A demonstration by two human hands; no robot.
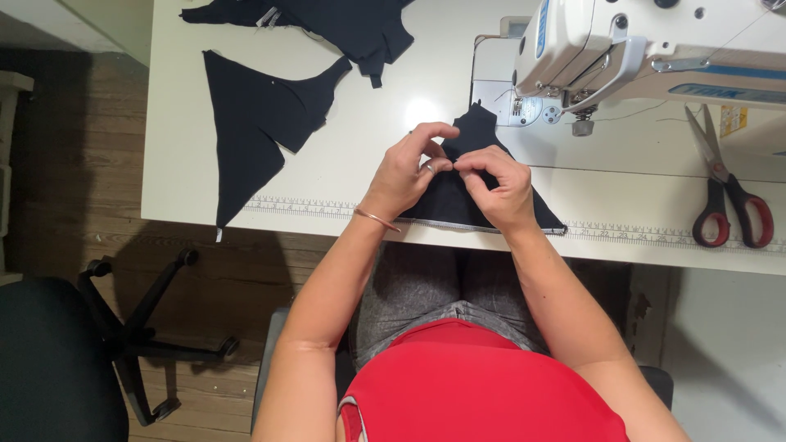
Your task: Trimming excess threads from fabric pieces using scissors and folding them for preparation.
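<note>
A black triangular fabric piece (479,131) lies on the white sewing table (368,106), its narrow end pointing at the sewing machine's needle area. My left hand (409,168) and my right hand (498,184) both rest on it, fingertips meeting and pinching the cloth near its middle. The left hand wears a ring and a thin bracelet. The fabric's lower hem, with light stitching, runs along the table's front edge.
A white sewing machine (622,49) stands at the back right. Red-handled scissors (725,188) lie to the right. Two more black fabric pieces (258,123) (344,24) lie to the left. A black office chair (74,352) stands at lower left.
</note>
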